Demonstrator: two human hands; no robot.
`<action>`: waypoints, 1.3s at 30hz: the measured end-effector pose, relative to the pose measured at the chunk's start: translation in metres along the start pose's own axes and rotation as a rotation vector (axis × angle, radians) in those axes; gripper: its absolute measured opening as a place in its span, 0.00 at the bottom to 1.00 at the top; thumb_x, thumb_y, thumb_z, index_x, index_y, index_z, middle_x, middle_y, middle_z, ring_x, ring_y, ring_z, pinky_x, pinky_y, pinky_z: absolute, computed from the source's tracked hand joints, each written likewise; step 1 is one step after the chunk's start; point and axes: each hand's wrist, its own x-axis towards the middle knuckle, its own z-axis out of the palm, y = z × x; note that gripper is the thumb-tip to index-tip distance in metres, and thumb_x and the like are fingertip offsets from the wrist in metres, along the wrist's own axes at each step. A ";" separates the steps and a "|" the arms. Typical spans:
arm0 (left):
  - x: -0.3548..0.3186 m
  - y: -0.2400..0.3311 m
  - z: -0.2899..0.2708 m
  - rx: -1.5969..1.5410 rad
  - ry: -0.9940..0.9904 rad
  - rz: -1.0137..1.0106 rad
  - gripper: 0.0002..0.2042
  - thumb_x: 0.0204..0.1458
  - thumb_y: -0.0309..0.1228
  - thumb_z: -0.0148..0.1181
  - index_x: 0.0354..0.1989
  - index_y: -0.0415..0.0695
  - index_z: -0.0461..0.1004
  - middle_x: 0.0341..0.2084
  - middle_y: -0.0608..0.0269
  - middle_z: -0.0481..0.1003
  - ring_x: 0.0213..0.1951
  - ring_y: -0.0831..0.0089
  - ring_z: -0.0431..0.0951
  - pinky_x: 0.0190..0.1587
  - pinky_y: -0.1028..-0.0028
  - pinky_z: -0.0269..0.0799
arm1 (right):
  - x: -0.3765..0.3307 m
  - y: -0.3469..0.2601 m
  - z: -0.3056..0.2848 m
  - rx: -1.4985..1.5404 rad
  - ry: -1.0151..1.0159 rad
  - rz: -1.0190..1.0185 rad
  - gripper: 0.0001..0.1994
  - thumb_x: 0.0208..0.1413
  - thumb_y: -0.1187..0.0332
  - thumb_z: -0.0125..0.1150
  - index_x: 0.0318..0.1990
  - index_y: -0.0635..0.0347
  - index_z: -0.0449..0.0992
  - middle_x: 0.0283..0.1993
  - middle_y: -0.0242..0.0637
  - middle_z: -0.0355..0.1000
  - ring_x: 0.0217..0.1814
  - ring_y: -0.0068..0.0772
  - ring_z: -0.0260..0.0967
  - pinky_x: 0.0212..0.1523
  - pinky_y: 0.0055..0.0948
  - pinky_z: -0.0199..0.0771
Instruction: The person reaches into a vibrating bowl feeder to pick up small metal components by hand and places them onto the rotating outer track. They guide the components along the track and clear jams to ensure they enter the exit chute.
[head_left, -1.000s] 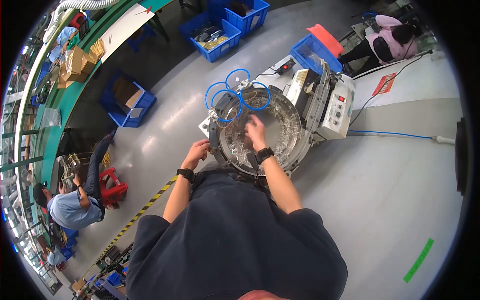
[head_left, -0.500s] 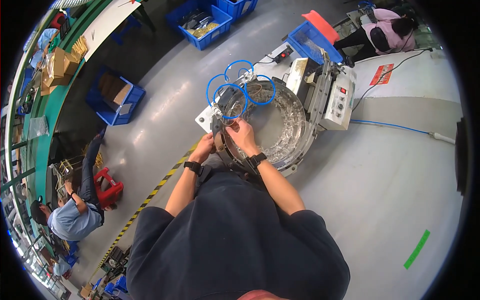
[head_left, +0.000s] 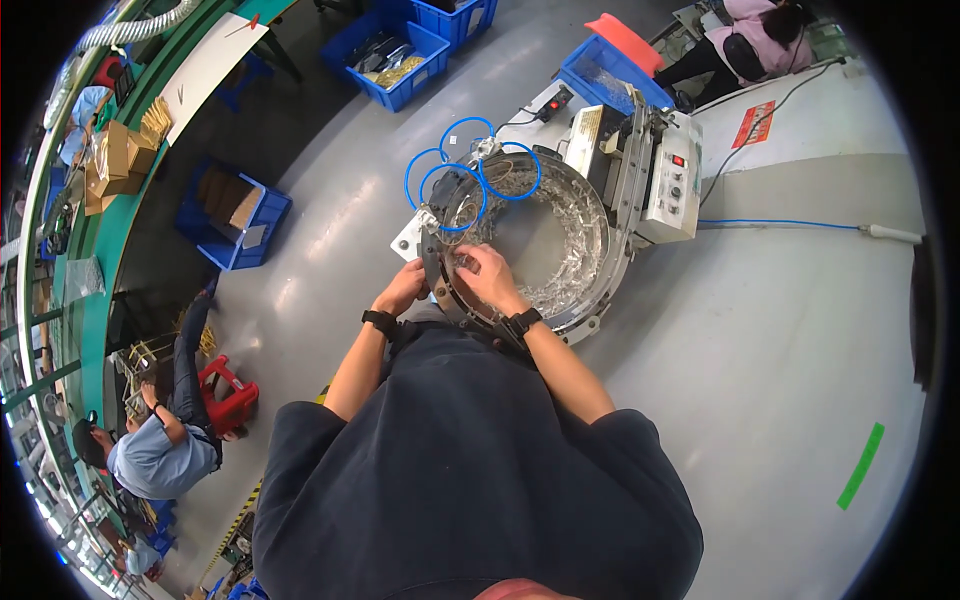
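A round metal bowl feeder (head_left: 598, 290), with small clear plastic parts (head_left: 566, 268) heaped round its inside, stands in front of me. My left hand (head_left: 404, 285) is at the bowl's outer left wall, fingers curled in against it and their tips hidden. Over the near left rim reaches my right hand (head_left: 487, 278), its thumb and fingers bent together at the inner track. Whatever lies between those fingers is too small to make out. Blue air tubes (head_left: 455, 200) loop just beyond both hands, above the bowl's left edge.
Joined to the bowl's right side are a metal rail (head_left: 632, 170) and a control box (head_left: 668, 190) with knobs. Blue bins (head_left: 400, 85) stand on the floor beyond. A person in light blue (head_left: 160, 455) sits at the left by a green bench (head_left: 105, 250); another person in pink (head_left: 745, 50) is far right.
My right hand has come slightly nearer to me along the inner rim, with its fingers bent. My left hand stays at the outer wall. The whole view has turned a little.
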 end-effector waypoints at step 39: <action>0.004 -0.004 -0.005 0.076 -0.043 0.004 0.13 0.62 0.30 0.45 0.52 0.48 0.71 0.18 0.77 0.64 0.13 0.85 0.56 0.16 0.79 0.46 | 0.005 0.007 0.026 -0.110 0.111 -0.110 0.07 0.47 0.70 0.59 0.35 0.58 0.77 0.39 0.44 0.74 0.41 0.50 0.72 0.41 0.42 0.73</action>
